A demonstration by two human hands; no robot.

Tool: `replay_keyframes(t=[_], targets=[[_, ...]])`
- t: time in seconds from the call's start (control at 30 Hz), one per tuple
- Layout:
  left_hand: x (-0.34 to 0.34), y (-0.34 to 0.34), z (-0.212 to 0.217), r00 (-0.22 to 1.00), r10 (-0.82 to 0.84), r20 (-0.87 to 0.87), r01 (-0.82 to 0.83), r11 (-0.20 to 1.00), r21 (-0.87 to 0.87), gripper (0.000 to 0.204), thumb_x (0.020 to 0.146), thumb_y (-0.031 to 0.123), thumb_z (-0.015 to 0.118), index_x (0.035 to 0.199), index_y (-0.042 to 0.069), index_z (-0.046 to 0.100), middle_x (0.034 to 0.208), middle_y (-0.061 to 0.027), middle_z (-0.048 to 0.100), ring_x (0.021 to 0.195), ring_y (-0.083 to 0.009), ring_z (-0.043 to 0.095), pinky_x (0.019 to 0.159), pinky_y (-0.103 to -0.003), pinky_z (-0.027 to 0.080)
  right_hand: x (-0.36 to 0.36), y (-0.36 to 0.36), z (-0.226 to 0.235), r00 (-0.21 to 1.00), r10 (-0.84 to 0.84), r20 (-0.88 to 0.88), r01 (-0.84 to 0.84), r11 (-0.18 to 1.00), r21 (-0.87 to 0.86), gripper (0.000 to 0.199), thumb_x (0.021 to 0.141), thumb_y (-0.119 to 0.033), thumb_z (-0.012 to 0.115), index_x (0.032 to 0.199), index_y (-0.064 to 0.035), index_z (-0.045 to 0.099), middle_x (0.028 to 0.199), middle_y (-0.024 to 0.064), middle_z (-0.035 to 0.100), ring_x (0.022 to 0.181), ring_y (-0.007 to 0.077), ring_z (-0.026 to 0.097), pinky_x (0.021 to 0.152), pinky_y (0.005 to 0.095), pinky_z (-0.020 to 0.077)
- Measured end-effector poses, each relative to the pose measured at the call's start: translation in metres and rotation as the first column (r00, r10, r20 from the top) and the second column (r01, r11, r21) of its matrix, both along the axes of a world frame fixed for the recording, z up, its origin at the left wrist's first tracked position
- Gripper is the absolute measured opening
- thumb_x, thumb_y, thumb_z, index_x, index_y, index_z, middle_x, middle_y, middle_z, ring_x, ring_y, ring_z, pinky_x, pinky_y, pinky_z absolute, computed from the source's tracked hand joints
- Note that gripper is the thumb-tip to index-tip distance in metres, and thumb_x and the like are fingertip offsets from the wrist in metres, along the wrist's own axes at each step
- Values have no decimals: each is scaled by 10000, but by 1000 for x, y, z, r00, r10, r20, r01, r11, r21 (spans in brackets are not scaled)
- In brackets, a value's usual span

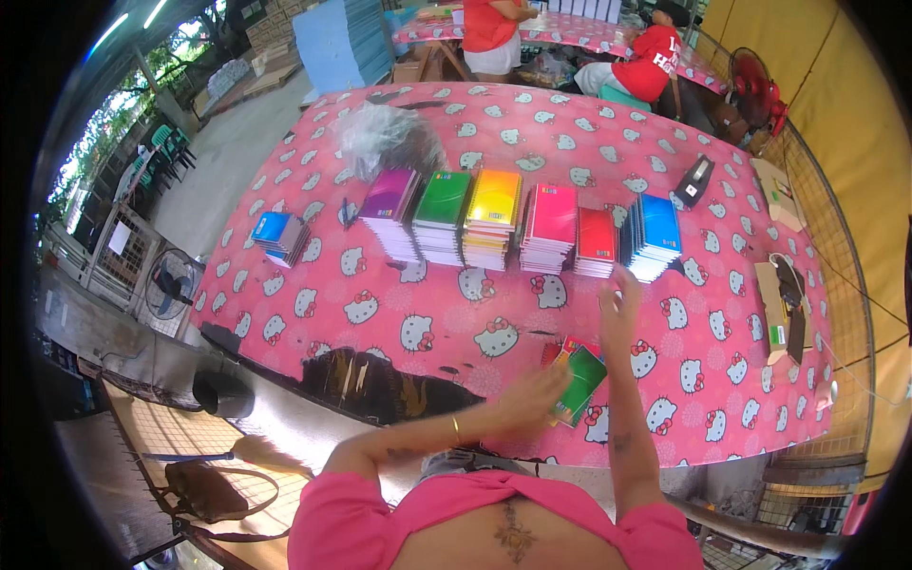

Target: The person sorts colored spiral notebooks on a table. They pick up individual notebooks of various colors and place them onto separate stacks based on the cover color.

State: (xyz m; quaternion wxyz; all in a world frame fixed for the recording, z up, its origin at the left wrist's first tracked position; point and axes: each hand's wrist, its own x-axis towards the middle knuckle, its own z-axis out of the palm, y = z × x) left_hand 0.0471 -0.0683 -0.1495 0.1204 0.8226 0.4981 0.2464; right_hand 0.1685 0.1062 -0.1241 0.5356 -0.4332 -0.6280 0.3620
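Observation:
My left hand (534, 391) grips a few small spiral notebooks (582, 385) at the table's near side, a green cover on top and red edges showing beneath. My right hand (619, 302) is raised just in front of the red notebook stack (596, 235) and the blue stack (657, 220); its fingers are apart with nothing visible in them. Farther left along the same row stand stacks of pink (555, 214), yellow (494, 198), green (443, 199) and purple notebooks (389, 195). A smaller blue stack (274, 230) sits by itself at the left.
The table has a pink cat-patterned cover (418, 332), torn along its near edge. Clear plastic wrap (385, 141) lies behind the stacks. A black stapler-like tool (694, 180) and open cardboard boxes (771, 313) lie on the right. Two people in red work at a far table.

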Motion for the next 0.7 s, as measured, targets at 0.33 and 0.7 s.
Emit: replay_keyframes(t=[0.33, 0.7], targets=[[-202, 176, 60, 820, 434, -373, -306, 883, 355, 383, 875, 46, 545, 1256, 1, 546, 1301, -184, 594, 1208, -328, 569, 1023, -427, 449, -112, 122, -12, 912, -127, 390, 149, 989, -25, 632, 813, -332, 752, 1285, 30, 539, 1242, 230, 573, 1171, 382, 547, 1007, 465, 424], [-176, 152, 136, 856, 485, 177, -503, 704, 501, 231, 884, 53, 602, 1105, 51, 666, 877, -184, 665, 780, -356, 656, 667, -428, 513, -54, 95, 44, 914, 57, -402, -155, 964, -217, 435, 861, 5, 619, 1286, -81, 586, 1019, 70, 608, 907, 135, 567, 821, 272, 472]])
